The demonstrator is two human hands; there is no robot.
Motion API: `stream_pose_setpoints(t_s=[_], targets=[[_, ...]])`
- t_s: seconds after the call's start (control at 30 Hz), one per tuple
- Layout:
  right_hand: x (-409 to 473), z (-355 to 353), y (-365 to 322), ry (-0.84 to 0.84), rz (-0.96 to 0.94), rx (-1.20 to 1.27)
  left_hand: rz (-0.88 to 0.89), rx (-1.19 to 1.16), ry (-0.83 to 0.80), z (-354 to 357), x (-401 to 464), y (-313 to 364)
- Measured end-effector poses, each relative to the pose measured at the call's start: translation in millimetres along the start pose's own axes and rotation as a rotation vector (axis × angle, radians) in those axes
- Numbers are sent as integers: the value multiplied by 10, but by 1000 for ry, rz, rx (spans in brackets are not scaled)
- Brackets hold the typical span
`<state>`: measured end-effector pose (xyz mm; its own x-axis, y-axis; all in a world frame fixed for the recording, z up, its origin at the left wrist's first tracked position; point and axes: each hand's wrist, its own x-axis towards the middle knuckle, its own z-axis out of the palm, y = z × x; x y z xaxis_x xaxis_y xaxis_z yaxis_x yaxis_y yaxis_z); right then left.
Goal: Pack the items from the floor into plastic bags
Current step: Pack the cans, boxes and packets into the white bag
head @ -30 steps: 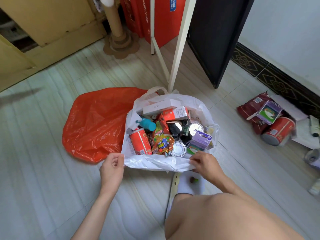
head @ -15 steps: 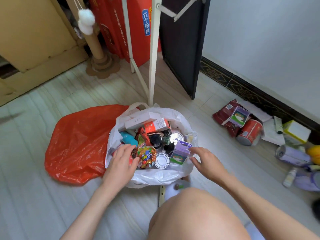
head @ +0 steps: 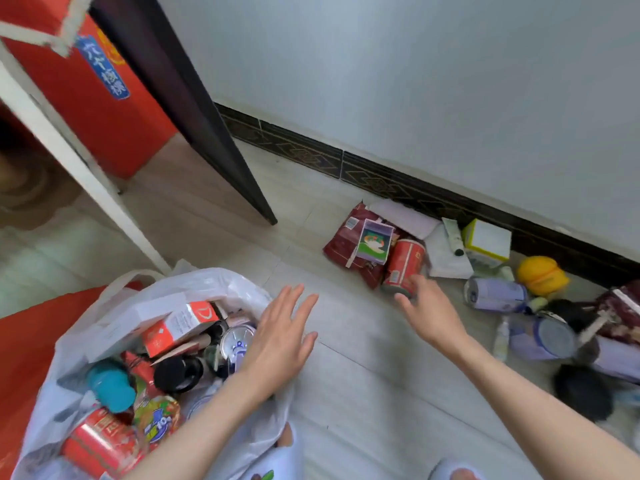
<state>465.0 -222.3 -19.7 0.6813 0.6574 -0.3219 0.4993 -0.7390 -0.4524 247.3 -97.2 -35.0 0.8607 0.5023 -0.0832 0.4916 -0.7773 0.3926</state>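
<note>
A white plastic bag stands at the lower left, filled with cans, small boxes and snack packets. My left hand hovers flat over its right rim, fingers straight, holding nothing. My right hand stretches out over the floor, fingers spread, its tips at the near end of a red can lying on its side. Behind the can lie a dark red snack packet and a small purple carton. Both hands are blurred by motion.
A red plastic bag lies left of the white one. Along the dark skirting at right lie a white-and-yellow box, a yellow toy, purple cans, white paper and small bottles. A white frame leg and a dark panel stand behind.
The view has swung right toward the wall. My right hand has left the bag and reached out to the red can. My left hand has lifted off the bag's contents and moved right.
</note>
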Motion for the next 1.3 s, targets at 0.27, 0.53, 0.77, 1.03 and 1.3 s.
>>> stream_pose_setpoints(t_s=[0.27, 0.53, 0.77, 1.03, 1.3], targets=[[657, 577, 346, 307, 237, 364, 45, -35, -7, 601, 1197, 80], [858, 759, 327, 216, 490, 611, -104, -132, 13, 844, 1865, 392], [802, 704, 397, 196, 565, 781, -272, -216, 94, 917, 2019, 509], [399, 703, 513, 220, 559, 947, -184, -206, 142, 923, 1924, 411], [82, 566, 450, 250, 558, 1070, -109, -353, 214, 607, 1371, 271]])
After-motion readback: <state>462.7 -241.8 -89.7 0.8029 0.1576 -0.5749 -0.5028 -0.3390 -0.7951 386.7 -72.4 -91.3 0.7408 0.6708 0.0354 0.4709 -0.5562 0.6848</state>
